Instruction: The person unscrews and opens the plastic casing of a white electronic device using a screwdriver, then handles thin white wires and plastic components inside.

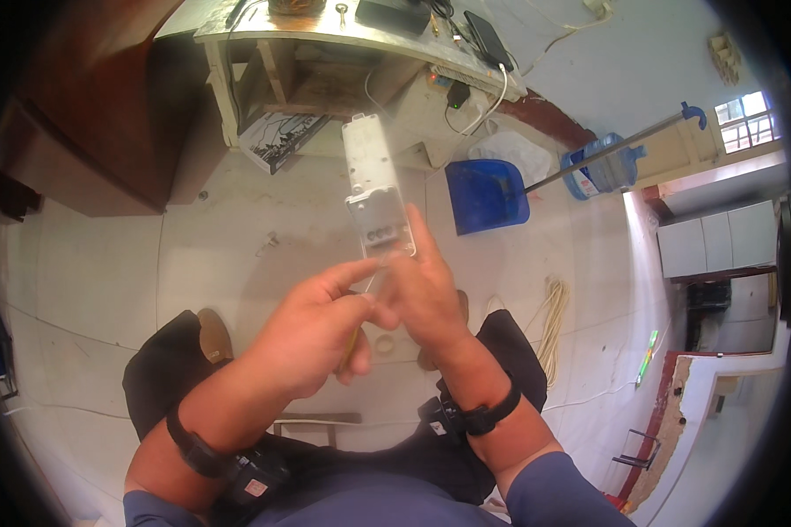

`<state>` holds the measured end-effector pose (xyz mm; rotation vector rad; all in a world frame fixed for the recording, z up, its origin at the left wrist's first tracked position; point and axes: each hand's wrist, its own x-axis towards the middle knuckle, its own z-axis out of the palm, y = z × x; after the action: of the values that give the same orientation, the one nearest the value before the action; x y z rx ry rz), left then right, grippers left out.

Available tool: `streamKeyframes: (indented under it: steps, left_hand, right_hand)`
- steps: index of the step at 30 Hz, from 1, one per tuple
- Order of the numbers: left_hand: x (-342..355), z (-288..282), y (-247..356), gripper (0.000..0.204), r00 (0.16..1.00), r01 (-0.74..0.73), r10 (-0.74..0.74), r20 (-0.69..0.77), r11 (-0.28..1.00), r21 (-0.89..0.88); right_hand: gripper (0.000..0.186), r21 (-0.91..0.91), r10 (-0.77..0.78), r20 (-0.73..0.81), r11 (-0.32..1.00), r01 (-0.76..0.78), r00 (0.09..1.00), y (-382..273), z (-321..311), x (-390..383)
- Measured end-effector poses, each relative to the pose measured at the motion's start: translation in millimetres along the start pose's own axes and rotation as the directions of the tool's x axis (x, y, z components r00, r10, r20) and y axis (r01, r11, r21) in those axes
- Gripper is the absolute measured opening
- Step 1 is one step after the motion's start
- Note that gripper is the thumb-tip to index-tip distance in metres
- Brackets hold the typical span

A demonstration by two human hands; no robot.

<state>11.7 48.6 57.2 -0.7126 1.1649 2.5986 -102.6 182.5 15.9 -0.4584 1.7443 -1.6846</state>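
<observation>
The white box (369, 158) is up above the floor (211, 272), in front of the person, its long body pointing away toward the front edge of the desk (312, 35). Its near half stands open, showing a row of dark round holes inside.

The right hand (426, 294) grips the near end of the box, the index finger stretched along its right side; the thumb is blurred, so how it presses cannot be told. The left hand (325, 312) is just beside, its curled fingers closed on a narrow yellow stick (351, 350). Its thumb and index finger reach to the near end of the box; whether they also pinch something thin there is too blurred to tell.

On the desk, a key (341, 12) lies close to the front edge, with a black case (394, 13) to its right. A phone (489, 39) lies toward the desk's right end, a white cable (504, 79) hanging from it over the front edge.

On the floor, a blue dustpan (488, 195) sits near a large water bottle (602, 167), beyond the desk's right front corner. A coil of pale cord (549, 329) lies by the right knee.
</observation>
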Motion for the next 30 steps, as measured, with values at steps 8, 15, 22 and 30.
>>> streamKeyframes:
  steps: [8,15,22,30]
  left_hand:
    - [-1.6,1.3,1.8,0.052,1.000,0.004,-0.004,0.012,1.000,0.020]
    - [-1.6,2.3,3.6,0.052,1.000,0.011,-0.011,0.009,0.999,0.035]
    - [-0.2,-0.9,2.4,0.052,1.000,0.013,-0.013,0.022,1.000,0.012]
    - [1.5,0.0,-0.5,0.051,1.000,-0.002,0.002,0.020,1.000,0.001]
  right_hand:
    - [0.068,0.012,0.008,0.032,1.000,-0.008,0.999,-4.9,-0.3,-0.8]
    - [0.068,0.015,0.040,0.002,0.999,-0.040,0.999,-2.3,-0.8,0.5]
    - [0.068,0.001,0.029,0.019,1.000,-0.029,0.999,-2.3,-2.0,0.6]
    - [0.068,0.015,0.027,0.010,1.000,-0.027,1.000,-1.2,-1.1,0.3]
